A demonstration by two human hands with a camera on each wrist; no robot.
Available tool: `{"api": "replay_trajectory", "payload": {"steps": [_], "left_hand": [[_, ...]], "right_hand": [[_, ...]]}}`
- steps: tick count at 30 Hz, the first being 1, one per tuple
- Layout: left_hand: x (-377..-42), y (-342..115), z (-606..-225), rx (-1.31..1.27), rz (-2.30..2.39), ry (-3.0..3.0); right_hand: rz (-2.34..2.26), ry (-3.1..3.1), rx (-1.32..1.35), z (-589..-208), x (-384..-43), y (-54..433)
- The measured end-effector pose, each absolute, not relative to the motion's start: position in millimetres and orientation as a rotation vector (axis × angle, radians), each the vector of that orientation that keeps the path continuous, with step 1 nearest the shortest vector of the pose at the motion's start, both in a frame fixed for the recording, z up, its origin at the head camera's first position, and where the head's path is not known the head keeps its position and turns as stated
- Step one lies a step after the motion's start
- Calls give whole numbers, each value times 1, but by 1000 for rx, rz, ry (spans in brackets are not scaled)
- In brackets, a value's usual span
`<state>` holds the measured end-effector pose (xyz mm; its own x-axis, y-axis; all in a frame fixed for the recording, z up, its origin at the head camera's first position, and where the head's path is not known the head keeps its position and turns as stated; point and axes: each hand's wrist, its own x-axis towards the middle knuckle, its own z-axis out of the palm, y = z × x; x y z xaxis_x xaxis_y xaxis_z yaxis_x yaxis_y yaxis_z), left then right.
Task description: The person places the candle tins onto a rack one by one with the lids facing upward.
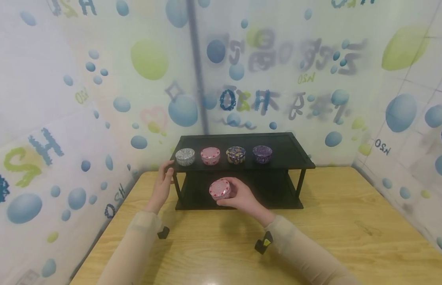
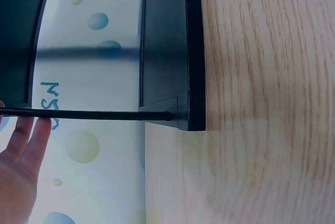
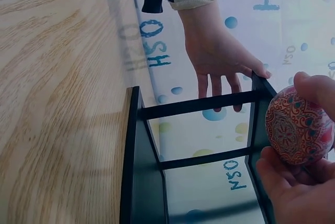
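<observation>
A round pink tin (image 1: pixel 220 189) with red hearts on its lid is gripped between my right thumb and fingers, in front of a black two-tier rack (image 1: pixel 238 171). In the right wrist view the tin's patterned base (image 3: pixel 299 124) faces the camera, with my right hand (image 3: pixel 303 192) around its side. My left hand (image 1: pixel 163 188) touches the rack's left front corner. Its fingers (image 3: pixel 215 85) reach out straight beside the corner post, while the thumb lies at the upper shelf's edge. My right hand (image 1: pixel 241 196) is in front of the lower shelf.
Along the upper shelf's front stand a silver-and-black tin (image 1: pixel 185 157), another pink tin (image 1: pixel 210 156), a dark multicoloured tin (image 1: pixel 236 155) and a purple tin (image 1: pixel 262 154). The rack stands on a wooden table (image 1: pixel 334 221). Behind it hangs a patterned sheet (image 1: pixel 292 87).
</observation>
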<state>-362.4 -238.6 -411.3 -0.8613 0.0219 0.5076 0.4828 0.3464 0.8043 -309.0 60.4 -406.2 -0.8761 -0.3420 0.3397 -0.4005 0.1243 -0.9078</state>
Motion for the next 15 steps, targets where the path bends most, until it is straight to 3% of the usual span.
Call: {"api": "replay_trajectory", "payload": {"steps": [15], "left_hand": [[-362,-238,-411,-464,-1516,-2194]], "right_hand": [[1839,-2310,752,-409,-310,78]]}}
